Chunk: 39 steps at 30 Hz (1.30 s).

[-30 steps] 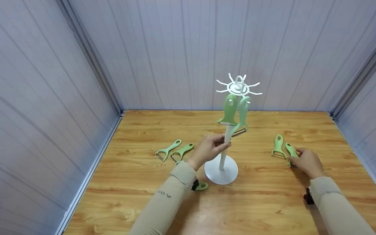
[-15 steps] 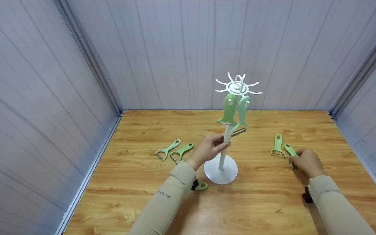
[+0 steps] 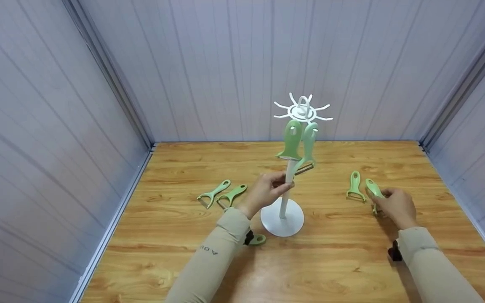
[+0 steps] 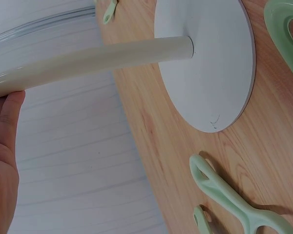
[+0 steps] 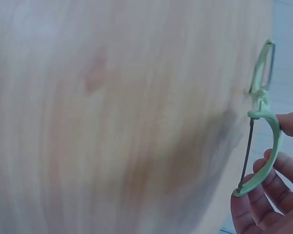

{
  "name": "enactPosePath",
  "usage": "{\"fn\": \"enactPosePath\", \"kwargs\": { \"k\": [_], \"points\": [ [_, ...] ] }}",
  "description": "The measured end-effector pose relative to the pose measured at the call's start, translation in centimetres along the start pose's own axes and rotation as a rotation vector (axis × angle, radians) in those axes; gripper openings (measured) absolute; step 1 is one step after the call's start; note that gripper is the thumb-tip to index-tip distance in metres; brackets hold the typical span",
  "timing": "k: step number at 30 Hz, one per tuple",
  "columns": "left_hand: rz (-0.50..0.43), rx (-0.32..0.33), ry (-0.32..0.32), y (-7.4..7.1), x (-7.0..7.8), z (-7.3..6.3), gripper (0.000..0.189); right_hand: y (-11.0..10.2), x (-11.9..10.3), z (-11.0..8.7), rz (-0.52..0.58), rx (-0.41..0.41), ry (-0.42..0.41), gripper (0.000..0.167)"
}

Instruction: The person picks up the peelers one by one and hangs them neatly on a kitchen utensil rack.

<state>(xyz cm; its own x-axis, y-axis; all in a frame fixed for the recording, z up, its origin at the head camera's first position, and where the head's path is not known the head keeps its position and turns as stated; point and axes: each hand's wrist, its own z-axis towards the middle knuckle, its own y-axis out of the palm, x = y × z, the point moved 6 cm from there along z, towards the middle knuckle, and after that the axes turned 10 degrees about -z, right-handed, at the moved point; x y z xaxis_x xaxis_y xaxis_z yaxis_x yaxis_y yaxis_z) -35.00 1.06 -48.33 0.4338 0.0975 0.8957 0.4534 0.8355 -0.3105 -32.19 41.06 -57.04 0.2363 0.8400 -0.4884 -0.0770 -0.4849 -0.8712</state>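
My left hand (image 3: 265, 191) grips the white post (image 4: 102, 57) of a stand whose round base (image 3: 282, 227) rests on the table. Atop the post is a ring of white hooks (image 3: 302, 112). A darker green peeler (image 3: 291, 141) and a pale mint peeler (image 3: 309, 143) hang from two front hooks. At the right, my right hand (image 3: 396, 206) pinches a green peeler (image 3: 373, 188) between thumb and fingers. The right wrist view shows that peeler's forked head (image 5: 274, 141) and metal blade, with fingertips on the fork. Another green peeler (image 3: 355, 183) lies just left of it.
Left of the stand, a mint peeler (image 3: 215, 192) and a green peeler (image 3: 235, 193) lie on the wooden table (image 3: 175, 252). One more peeler (image 3: 259, 239) is partly hidden under my left forearm. Panelled walls (image 3: 209, 71) enclose the table's back and sides.
My right hand has tilted the green peeler up, its handle end rising. The left hand keeps its grip on the post. The whole head view has shifted slightly.
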Motion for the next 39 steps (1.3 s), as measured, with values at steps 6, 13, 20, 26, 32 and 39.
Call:
{"fn": "enactPosePath", "kwargs": {
  "k": [6,13,20,26,32,39],
  "points": [
    [-0.003,-0.008,-0.007,-0.1,-0.1,0.0,0.028,-0.8,-1.3,-0.5,0.015,0.055,-0.024,0.058],
    [-0.013,-0.004,-0.013,-0.1,-0.1,0.0,0.027,-1.5,-3.1,-1.1,0.047,0.127,-0.069,0.053],
    [-0.014,0.0,0.011,0.0,-0.1,0.1,0.024,-2.4,-5.5,-1.8,0.111,0.179,-0.103,0.052],
    [-0.027,0.004,0.011,0.0,-0.2,0.1,0.023,-3.6,-8.1,-2.4,0.146,0.234,-0.142,0.051],
    [-0.031,0.0,0.004,0.0,-0.2,0.0,0.024,-4.9,-10.7,-3.3,0.197,0.293,-0.189,0.045],
    [-0.031,-0.002,0.005,0.0,-0.1,0.0,0.027,-6.1,-13.4,-4.5,0.246,0.365,-0.254,0.038]
  ]
}}
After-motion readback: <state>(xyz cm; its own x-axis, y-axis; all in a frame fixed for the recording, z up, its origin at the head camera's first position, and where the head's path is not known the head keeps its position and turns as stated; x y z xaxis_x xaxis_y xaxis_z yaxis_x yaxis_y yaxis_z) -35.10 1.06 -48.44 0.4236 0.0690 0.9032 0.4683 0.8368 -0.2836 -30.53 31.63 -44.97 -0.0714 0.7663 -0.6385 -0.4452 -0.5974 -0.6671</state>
